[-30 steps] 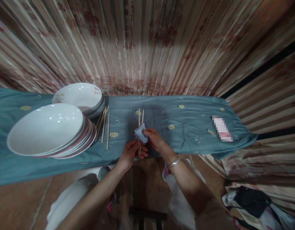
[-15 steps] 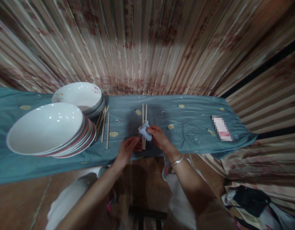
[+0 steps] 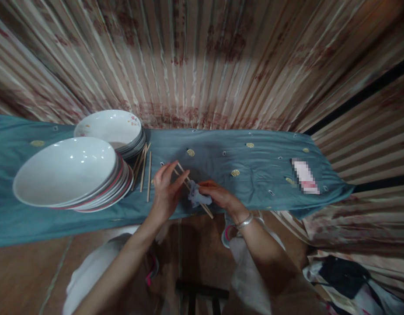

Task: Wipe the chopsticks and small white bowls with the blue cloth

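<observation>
Both forearms (image 3: 131,253) converging; left fingers (image 3: 169,169) pinching chopsticks (image 3: 207,211), right fingers (image 3: 208,188) clutching cloth (image 3: 198,197).

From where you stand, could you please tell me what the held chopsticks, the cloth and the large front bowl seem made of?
Held chopsticks: matte, probably wood or bamboo, judging by their pale tan colour. Cloth: dull, apparently soft fabric, as it crumples into folds. Large front bowl: glossy, likely glazed ceramic, given bright highlights on its white surface.

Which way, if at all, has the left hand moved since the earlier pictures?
Yes: the left hand has moved leftward and forward, closer to the rightmost loose chopstick.
</observation>
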A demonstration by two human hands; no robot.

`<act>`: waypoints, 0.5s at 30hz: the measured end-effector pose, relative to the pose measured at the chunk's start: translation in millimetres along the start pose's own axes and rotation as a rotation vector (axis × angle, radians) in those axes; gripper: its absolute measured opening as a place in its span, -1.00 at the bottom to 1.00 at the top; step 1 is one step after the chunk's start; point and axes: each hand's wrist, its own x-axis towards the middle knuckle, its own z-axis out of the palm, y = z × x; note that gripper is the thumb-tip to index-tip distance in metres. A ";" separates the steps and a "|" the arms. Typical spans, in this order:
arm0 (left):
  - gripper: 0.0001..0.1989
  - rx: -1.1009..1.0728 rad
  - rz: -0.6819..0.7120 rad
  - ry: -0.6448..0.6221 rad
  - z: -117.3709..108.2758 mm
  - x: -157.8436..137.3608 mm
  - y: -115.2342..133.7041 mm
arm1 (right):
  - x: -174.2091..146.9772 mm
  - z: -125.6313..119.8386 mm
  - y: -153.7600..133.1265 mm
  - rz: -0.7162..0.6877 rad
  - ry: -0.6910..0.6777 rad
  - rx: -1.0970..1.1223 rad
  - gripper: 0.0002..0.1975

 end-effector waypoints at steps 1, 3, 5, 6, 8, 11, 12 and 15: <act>-0.68 0.023 0.009 -0.011 0.2 -0.5 -0.3 | -0.9 0.6 0.2 0.007 -0.009 -0.008 -0.76; -0.70 0.054 0.024 -0.033 -0.1 -1.1 -1.5 | -2.1 1.3 0.7 0.011 -0.019 -0.015 -0.76; -0.73 0.062 0.041 -0.057 -0.9 -1.3 -3.7 | -2.5 1.4 1.4 0.021 -0.028 -0.022 -0.75; -0.74 0.059 0.048 -0.072 -1.4 -1.3 -5.0 | -2.4 1.1 1.9 0.028 -0.028 -0.029 -0.74; -0.76 0.042 0.059 -0.108 -2.2 -1.4 -7.8 | -2.1 -0.5 2.9 0.049 -0.031 -0.047 -0.72; -0.76 0.017 0.052 -0.149 -3.8 -1.3 -12.0 | -2.1 -5.5 3.4 0.072 -0.038 -0.080 -0.70; -0.76 0.009 0.049 -0.158 -4.6 -1.0 -13.3 | -2.5 -7.8 3.0 0.080 -0.044 -0.102 -0.71; -0.74 -0.011 0.033 -0.175 -8.1 0.6 -16.8 | -5.3 -16.3 -0.7 0.095 -0.057 -0.190 -0.75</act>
